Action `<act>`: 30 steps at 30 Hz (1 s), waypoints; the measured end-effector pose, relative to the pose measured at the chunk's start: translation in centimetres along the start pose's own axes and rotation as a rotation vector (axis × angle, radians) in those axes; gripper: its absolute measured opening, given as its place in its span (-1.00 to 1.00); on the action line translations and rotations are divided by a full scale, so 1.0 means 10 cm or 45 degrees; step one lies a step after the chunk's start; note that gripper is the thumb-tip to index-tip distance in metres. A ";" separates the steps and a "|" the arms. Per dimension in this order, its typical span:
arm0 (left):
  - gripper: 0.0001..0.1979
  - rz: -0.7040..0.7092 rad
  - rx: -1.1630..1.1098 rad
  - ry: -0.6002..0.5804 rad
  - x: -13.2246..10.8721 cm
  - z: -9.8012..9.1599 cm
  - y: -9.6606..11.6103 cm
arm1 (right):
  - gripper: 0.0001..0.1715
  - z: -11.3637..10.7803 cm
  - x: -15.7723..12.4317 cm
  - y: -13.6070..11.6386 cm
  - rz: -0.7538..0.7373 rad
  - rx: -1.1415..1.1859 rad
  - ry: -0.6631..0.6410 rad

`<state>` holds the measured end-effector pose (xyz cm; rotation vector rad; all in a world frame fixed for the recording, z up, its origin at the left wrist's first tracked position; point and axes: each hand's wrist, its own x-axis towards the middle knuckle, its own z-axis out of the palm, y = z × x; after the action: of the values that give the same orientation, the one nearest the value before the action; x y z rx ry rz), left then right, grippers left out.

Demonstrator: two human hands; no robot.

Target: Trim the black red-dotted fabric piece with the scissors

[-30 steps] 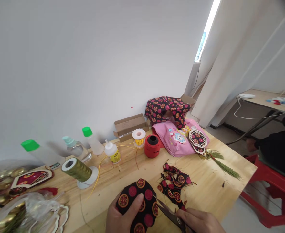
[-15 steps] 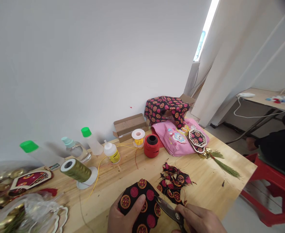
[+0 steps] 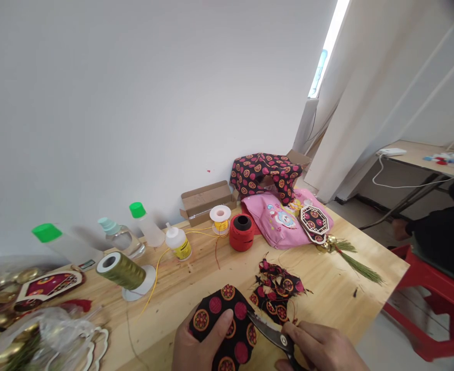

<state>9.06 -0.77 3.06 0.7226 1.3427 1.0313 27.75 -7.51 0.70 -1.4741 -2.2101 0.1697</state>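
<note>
My left hand (image 3: 199, 345) grips a piece of black fabric with red and orange circles (image 3: 227, 322) at the table's near edge, thumb pressed on top. My right hand (image 3: 321, 349) is closed around the handles of dark scissors (image 3: 269, 334), whose blades meet the fabric's right edge. Just beyond the blades lies a small heap of cut scraps (image 3: 277, 291) of the same fabric.
On the wooden table (image 3: 338, 288) stand an olive thread cone (image 3: 122, 272), a red spool (image 3: 242, 232), a yellow spool (image 3: 220, 219), glue bottles (image 3: 178, 243), a pink bag (image 3: 279, 219), a tasselled ornament (image 3: 319, 226). Another person sits at right (image 3: 443, 232) near a red stool (image 3: 431, 293).
My right hand and the scissors have shifted slightly up and left along the fabric's edge. The fabric and my left hand have barely moved.
</note>
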 end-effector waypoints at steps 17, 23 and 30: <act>-0.67 -0.034 -0.019 -0.076 0.00 -0.02 0.00 | -0.84 -0.09 0.00 0.03 0.097 0.027 -0.301; -0.67 -0.074 -0.013 -0.112 0.02 -0.04 -0.03 | -0.91 -0.12 -0.02 0.04 0.087 -0.006 -0.304; -0.65 -0.078 -0.017 -0.107 0.05 -0.06 -0.07 | -0.92 -0.28 0.05 -0.01 0.203 0.119 -0.302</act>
<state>8.59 -0.67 2.19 0.7035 1.2768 0.9504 28.81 -7.56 3.36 -1.6505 -2.2285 0.5174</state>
